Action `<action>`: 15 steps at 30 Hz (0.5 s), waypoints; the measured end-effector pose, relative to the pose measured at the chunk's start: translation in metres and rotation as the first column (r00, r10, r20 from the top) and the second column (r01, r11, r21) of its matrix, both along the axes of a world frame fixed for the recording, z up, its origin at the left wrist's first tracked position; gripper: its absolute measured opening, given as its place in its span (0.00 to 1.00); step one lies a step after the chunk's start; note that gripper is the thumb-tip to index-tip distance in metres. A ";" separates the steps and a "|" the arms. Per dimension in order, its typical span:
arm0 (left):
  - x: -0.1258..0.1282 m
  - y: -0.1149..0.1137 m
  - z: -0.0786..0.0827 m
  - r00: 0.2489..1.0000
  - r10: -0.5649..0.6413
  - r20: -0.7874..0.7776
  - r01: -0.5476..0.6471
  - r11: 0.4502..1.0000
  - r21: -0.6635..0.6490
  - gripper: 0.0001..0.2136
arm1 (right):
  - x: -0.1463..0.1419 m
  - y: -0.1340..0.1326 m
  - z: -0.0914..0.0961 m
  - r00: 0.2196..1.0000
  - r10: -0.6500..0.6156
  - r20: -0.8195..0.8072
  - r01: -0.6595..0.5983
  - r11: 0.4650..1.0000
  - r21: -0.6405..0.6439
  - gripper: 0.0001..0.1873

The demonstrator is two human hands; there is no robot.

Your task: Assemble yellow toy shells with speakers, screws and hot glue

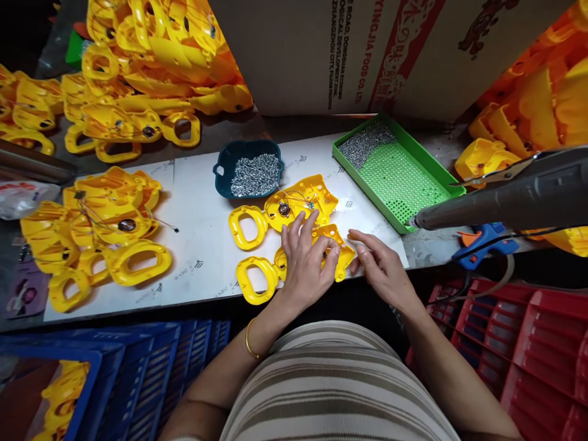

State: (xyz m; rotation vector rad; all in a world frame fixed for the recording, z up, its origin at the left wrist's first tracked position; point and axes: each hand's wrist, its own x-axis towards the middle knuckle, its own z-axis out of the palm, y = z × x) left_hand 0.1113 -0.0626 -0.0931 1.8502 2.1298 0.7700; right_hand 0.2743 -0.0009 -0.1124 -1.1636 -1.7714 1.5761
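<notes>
Two yellow plastic toy shells lie at the near edge of the white work mat (pixel 197 245). The far shell (pixel 280 211) lies open side up, showing wires and a small round part inside. My left hand (pixel 305 260) rests flat, fingers spread, on the near shell (pixel 260 275). My right hand (pixel 383 266) sits beside that shell's right end, its fingers curled at the shell's edge; whether they pinch anything is hidden.
A dark teal dish (pixel 223 168) and a green tray (pixel 404 177) hold small screws. Piles of yellow shells (pixel 105 226) lie left and behind. A hanging power screwdriver (pixel 505 196) reaches in from the right. Blue crates (pixel 138 367) and red crates (pixel 528 349) stand below. A cardboard box (pixel 367 49) stands behind.
</notes>
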 end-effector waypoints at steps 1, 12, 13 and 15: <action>0.001 0.000 -0.001 1.000 -0.001 -0.006 0.001 1.000 -0.002 0.08 | -0.001 -0.001 -0.001 1.000 0.011 -0.004 -0.011 1.000 -0.009 0.22; 0.003 0.002 -0.004 0.999 0.018 -0.038 -0.020 0.998 -0.051 0.08 | -0.005 -0.004 -0.004 0.997 0.071 0.011 -0.071 0.997 0.021 0.22; 0.003 0.002 -0.005 0.999 0.019 -0.041 -0.021 0.999 -0.049 0.08 | -0.005 -0.004 -0.005 0.997 0.075 0.017 -0.076 0.996 0.040 0.22; 0.003 0.001 -0.006 0.999 0.018 -0.044 -0.020 0.999 -0.040 0.08 | -0.005 -0.004 -0.005 0.996 0.089 0.020 -0.090 0.994 0.057 0.22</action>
